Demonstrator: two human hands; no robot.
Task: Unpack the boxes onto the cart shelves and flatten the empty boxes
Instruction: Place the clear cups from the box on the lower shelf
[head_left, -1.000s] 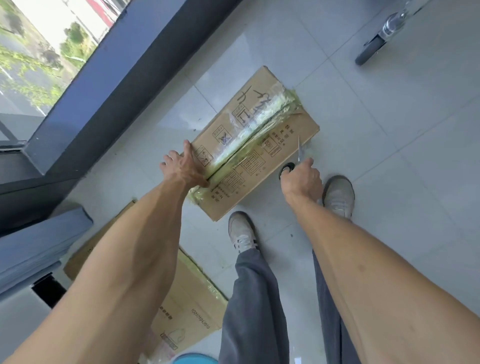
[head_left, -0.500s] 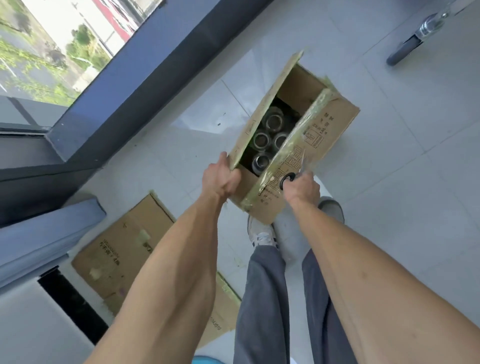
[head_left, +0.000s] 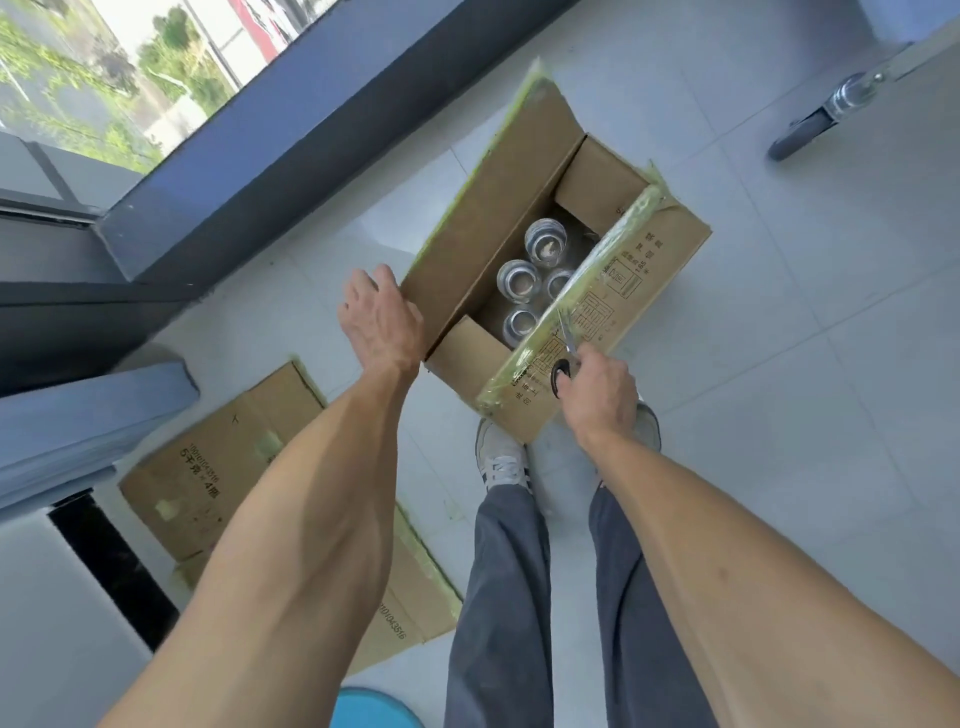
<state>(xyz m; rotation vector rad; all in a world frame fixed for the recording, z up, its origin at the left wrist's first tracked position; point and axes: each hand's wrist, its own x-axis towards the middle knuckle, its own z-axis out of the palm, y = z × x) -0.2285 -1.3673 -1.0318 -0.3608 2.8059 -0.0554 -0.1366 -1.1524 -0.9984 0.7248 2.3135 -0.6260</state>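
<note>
The right hand (head_left: 597, 395) is curling its grip round scissors (head_left: 563, 358), blades lying against the box's (head_left: 519, 208) taped right flap. The left hand (head_left: 382, 319), fingers straight, is pressing the left flap outward. Inside the box, four cans (head_left: 519, 280) are standing upright. Flattened cardboard (head_left: 218, 462) is lying on the floor left of the box.

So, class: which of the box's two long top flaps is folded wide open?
The window-side flap by the left hand; the other long flap still leans over the cans.
</note>
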